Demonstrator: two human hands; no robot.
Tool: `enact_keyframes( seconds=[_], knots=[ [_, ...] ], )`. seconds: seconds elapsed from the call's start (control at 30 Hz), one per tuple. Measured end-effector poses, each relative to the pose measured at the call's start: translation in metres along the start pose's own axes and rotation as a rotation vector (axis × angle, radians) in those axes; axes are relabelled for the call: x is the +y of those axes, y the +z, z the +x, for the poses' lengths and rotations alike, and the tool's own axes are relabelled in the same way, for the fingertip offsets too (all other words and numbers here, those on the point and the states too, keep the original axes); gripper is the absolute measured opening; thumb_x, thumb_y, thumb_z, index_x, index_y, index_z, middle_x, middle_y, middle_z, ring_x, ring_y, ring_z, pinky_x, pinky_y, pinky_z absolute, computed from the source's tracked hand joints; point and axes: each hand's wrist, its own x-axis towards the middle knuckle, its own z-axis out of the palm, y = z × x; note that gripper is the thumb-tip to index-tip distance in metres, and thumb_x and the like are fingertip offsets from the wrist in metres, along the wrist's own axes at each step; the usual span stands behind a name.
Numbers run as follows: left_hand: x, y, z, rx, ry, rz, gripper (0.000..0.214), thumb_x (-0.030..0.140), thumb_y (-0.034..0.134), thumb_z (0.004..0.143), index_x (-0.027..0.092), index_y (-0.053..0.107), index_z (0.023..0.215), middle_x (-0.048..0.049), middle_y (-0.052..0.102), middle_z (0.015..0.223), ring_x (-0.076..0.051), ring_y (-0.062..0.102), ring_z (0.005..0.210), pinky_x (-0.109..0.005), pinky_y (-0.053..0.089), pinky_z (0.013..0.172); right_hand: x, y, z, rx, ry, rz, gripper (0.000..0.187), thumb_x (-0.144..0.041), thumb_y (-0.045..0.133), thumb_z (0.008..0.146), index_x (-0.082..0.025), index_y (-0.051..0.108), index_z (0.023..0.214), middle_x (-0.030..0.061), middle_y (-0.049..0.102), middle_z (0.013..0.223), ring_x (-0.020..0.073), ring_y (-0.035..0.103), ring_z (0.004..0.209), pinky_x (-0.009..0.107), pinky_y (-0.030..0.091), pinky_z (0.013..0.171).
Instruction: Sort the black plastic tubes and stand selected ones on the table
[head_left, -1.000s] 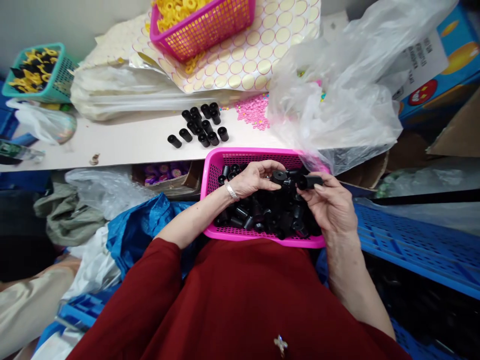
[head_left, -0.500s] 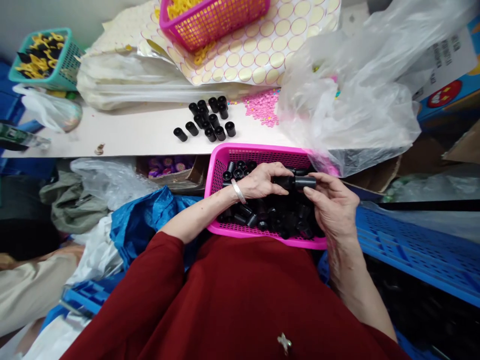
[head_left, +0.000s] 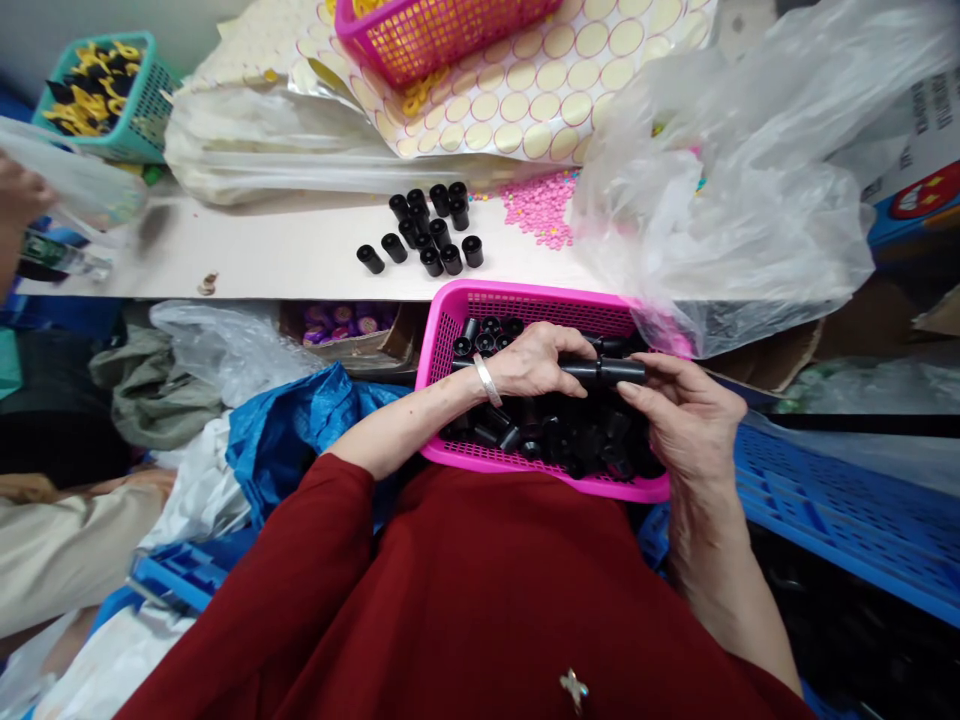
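A white table (head_left: 285, 245) is running across the view, and a clear bag (head_left: 720, 200) is drooping off it over a corner of the pink basket (head_left: 480, 461). The basket is sitting just in front of the table's edge, holding a heap of black tubes (head_left: 530, 449). Above them, the right hand (head_left: 694, 405) is pinching one tube (head_left: 624, 371) while the left hand (head_left: 534, 362) is gripping another tube (head_left: 581, 371), the two meeting end to end. More tubes (head_left: 439, 233) are standing on the table, near pink beads (head_left: 544, 207).
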Motion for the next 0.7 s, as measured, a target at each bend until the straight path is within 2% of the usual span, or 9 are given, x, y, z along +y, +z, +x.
enact_keyframes(
  seconds=[0.13, 0.23, 0.33, 0.47, 0.6, 0.7],
  knots=[
    [-0.001, -0.002, -0.002, 0.015, -0.08, -0.378, 0.037, 0.014, 0.081, 0.058, 0.013, 0.07, 0.094, 0.0018, 0.064, 0.083, -0.012, 0.059, 0.08, -0.029, 0.046, 0.082, -0.004, 0.001, 0.005, 0.121, 0.066, 0.218, 0.037, -0.025, 0.091, 0.053, -0.016, 0.072, 0.084, 0.0004, 0.071, 0.076, 0.0126, 0.067, 0.065, 0.028, 0.063, 0.066],
    [-0.003, -0.007, -0.003, 0.033, -0.263, -0.62, 0.028, 0.016, 0.076, 0.068, 0.013, 0.066, 0.095, 0.0018, 0.061, 0.078, -0.009, 0.057, 0.069, -0.026, 0.048, 0.069, -0.007, -0.002, 0.007, 0.209, 0.051, 0.296, 0.042, -0.022, 0.092, 0.05, -0.016, 0.072, 0.086, -0.0001, 0.071, 0.076, 0.0126, 0.068, 0.064, 0.027, 0.064, 0.063],
    [-0.003, -0.015, -0.006, 0.057, -0.454, -0.712, 0.015, 0.015, 0.07, 0.074, 0.013, 0.06, 0.086, -0.0002, 0.06, 0.074, -0.009, 0.057, 0.062, -0.023, 0.048, 0.058, -0.005, -0.006, 0.006, 0.232, 0.047, 0.256, 0.042, -0.022, 0.091, 0.05, -0.016, 0.073, 0.087, 0.0001, 0.071, 0.077, 0.0124, 0.068, 0.064, 0.027, 0.064, 0.063],
    [0.002, -0.022, -0.011, 0.062, -0.53, -0.534, 0.012, 0.004, 0.061, 0.066, 0.012, 0.059, 0.075, 0.0015, 0.057, 0.064, -0.009, 0.054, 0.054, -0.021, 0.044, 0.05, 0.002, -0.009, 0.005, 0.287, 0.037, 0.174, 0.04, -0.02, 0.089, 0.05, -0.013, 0.071, 0.085, -0.0006, 0.07, 0.073, 0.0101, 0.066, 0.062, 0.023, 0.063, 0.063],
    [0.002, -0.024, -0.011, 0.003, -0.592, -0.276, 0.014, 0.003, 0.052, 0.058, 0.013, 0.057, 0.066, 0.0039, 0.051, 0.055, -0.009, 0.048, 0.05, -0.022, 0.039, 0.051, 0.003, -0.011, 0.005, 0.336, 0.117, 0.185, 0.039, -0.019, 0.088, 0.047, -0.014, 0.069, 0.081, -0.0014, 0.07, 0.066, 0.0114, 0.067, 0.053, 0.021, 0.061, 0.056],
    [-0.002, -0.028, -0.007, -0.06, -0.484, 0.0, 0.005, 0.01, 0.055, 0.061, 0.013, 0.057, 0.06, 0.0039, 0.048, 0.053, -0.01, 0.044, 0.054, -0.024, 0.033, 0.055, 0.001, -0.013, 0.004, 0.341, 0.17, 0.219, 0.039, -0.018, 0.087, 0.045, -0.016, 0.066, 0.077, -0.0019, 0.068, 0.06, 0.0145, 0.068, 0.05, 0.022, 0.062, 0.055]
  ],
)
